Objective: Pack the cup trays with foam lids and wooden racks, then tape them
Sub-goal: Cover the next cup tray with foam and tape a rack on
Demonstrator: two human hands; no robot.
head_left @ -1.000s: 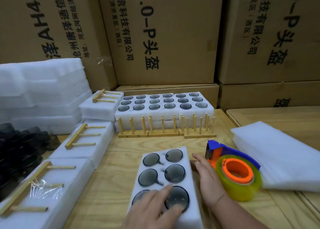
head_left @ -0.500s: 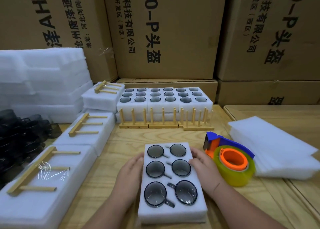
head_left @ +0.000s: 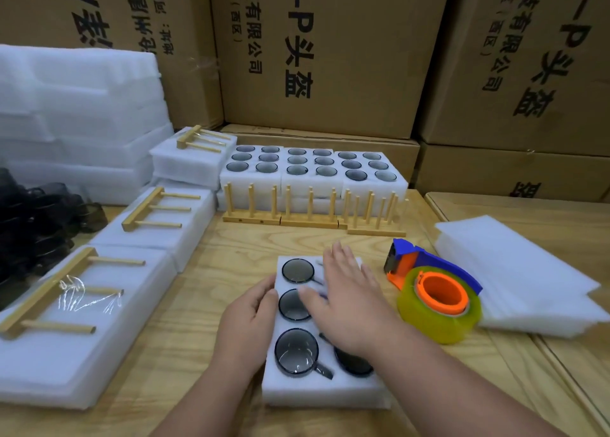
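White foam is the material of the cup tray (head_left: 325, 391), which lies on the wooden table (head_left: 204, 291) directly in front of the person, with dark glass cups (head_left: 296, 353) seated in its six pockets. Half a second ago the tray was framed by one hand at each long side. Now the left hand (head_left: 249, 318) is kept against the left edge, its fingers loosely bent on the foam, while the right hand (head_left: 346, 298) has been lifted from the right edge and is spread flat over the upper cups, fingers straight and nothing grasped. Whether the palm really touches the cups cannot be told.

From this change it is judged that the tray has been squared in its place and the cups are being checked or pressed down. No lid and no rack is yet placed on this tray. The foam lids (head_left: 515, 271) are stacked at the right, near the tape dispenser (head_left: 435, 298), and the wooden racks (head_left: 313, 210) stand behind, so a lid is probably wanted next.
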